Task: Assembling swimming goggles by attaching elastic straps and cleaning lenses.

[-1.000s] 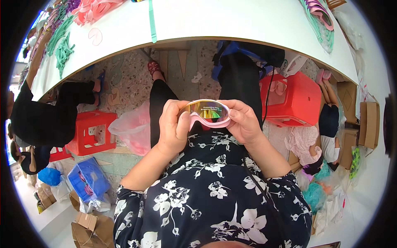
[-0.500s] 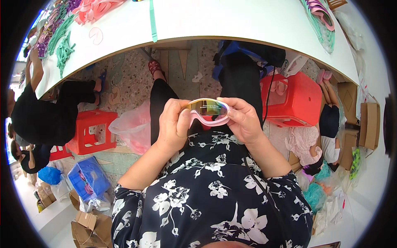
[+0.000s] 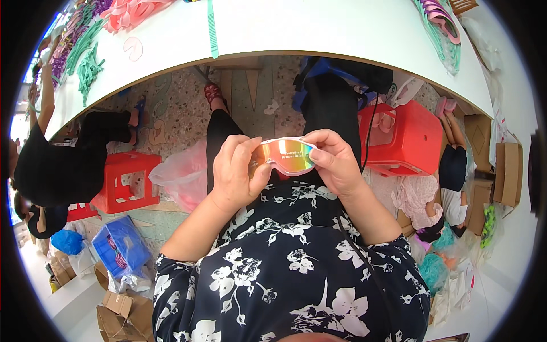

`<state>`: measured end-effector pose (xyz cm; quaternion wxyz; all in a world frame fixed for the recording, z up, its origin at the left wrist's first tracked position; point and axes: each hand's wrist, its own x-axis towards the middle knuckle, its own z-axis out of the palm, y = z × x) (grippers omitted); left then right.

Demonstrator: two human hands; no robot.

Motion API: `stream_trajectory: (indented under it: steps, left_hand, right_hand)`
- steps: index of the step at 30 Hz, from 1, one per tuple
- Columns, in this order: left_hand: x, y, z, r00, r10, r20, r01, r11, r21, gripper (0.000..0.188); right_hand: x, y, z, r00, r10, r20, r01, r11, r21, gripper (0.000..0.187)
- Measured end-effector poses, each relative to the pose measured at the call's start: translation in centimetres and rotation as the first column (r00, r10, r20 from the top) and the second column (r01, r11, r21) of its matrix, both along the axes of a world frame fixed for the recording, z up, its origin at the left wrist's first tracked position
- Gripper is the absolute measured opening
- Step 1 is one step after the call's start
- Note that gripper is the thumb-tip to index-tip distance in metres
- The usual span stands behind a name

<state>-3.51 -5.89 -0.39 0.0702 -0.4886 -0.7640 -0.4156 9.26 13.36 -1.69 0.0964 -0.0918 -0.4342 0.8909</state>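
A pair of goggles (image 3: 292,157) with a pink frame and a mirrored orange-green lens is held up over my lap. My left hand (image 3: 236,169) pinches its left end, the thumb by the lower rim. At the other end my right hand (image 3: 335,161) grips the frame, its thumb resting on the lens edge. The lens tilts up so its front shows. No strap is visible on the frame. On the white table (image 3: 319,28) beyond lies a green strap (image 3: 212,28).
Pink straps (image 3: 128,14) and green straps (image 3: 89,73) lie at the table's left, with more straps (image 3: 443,25) far right. Red stools (image 3: 404,139) flank me. A blue crate (image 3: 121,245) and cardboard boxes (image 3: 128,313) sit lower left. Co-workers sit on both sides.
The goggles have tilted so that the lens faces up more, and its reflection has turned from dark to bright orange. Both hands keep their hold. The co-worker at left has shifted slightly.
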Motion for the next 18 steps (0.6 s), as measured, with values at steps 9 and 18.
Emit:
stream_trajectory:
  steps: [9, 18]
  left_hand:
    - [-0.2, -0.2, -0.3, 0.998, 0.06, -0.033, -0.059, 0.998, 0.014, 0.043]
    - [0.7, 0.6, -0.8, 0.988, 0.143, -0.049, -0.144, 0.99, -0.006, 0.04]
  right_hand:
    - [0.9, -0.4, 0.4, 0.999, 0.037, 0.031, -0.027, 0.954, -0.298, 0.036]
    - [0.9, -1.8, -0.1, 0.993, -0.112, -0.028, 0.113, 0.993, 0.035, 0.039]
